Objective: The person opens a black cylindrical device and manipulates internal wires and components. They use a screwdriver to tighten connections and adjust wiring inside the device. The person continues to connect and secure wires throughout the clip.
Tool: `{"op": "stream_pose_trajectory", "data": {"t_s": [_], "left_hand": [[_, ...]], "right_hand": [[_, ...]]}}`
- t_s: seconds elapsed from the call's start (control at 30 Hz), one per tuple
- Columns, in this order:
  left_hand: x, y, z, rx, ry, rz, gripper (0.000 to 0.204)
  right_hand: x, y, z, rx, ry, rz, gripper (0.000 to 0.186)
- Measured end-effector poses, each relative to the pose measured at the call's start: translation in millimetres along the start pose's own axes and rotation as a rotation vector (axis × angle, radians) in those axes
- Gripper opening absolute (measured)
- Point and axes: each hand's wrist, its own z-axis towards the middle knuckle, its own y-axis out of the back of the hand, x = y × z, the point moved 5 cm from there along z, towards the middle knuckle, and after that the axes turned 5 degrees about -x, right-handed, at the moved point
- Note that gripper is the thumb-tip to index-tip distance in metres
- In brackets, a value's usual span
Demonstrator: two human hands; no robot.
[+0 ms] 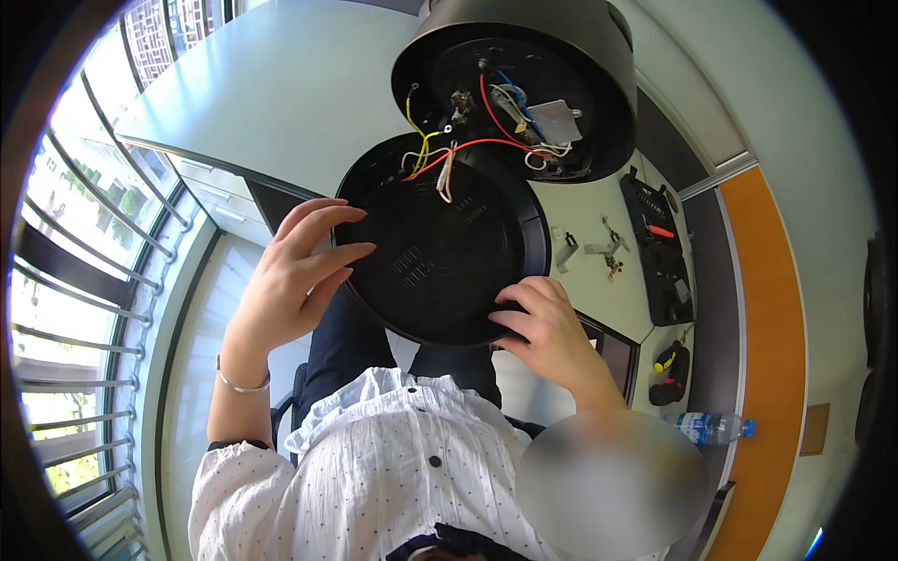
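Note:
A round black plastic base cover point(440, 290) with vent slots lies in front of me, tilted up, its hollow side showing. My left hand point(304, 266) is at its left rim, fingers spread apart and fingertips over the edge. The fingers of my right hand point(547, 327) curl over the lower right rim and grip it. Beyond the cover an appliance body point(552, 37), apparently a rice cooker, lies on its side with its open underside facing me. Red wires point(486, 98) and yellow wires point(421, 150) hang from it into the cover.
The pale table point(309, 75) extends to the left. On its right side are small metal parts point(608, 245) and an open black tool case point(659, 243) with a red-handled tool. Nearer to me are a black-and-yellow tool pouch point(672, 374) and a water bottle point(706, 428).

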Motion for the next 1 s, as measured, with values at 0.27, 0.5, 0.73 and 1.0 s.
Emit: {"op": "stream_pose_trajectory", "data": {"t_s": [0.27, 0.5, 0.73, 1.0], "left_hand": [[4.1, -4.3, -7.7, 0.115, -0.029, 0.024, 0.033], [13.4, -5.4, -6.5, 0.011, -0.081, -0.172, 0.03], [18.9, -1.0, 5.4, -0.081, -0.126, -0.326, 0.03], [17.4, -1.7, 15.8, -0.135, -0.139, -0.396, 0.031]], "right_hand": [[-7.1, -5.6, 0.8, -0.062, -0.066, 0.105, 0.025], [-4.9, 7.1, 3.5, -0.071, -0.066, 0.133, 0.024], [-4.1, 28.4, 13.1, -0.027, -0.046, 0.223, 0.028], [-9.6, 55.5, 32.9, -0.036, -0.09, 0.403, 0.027]]}}
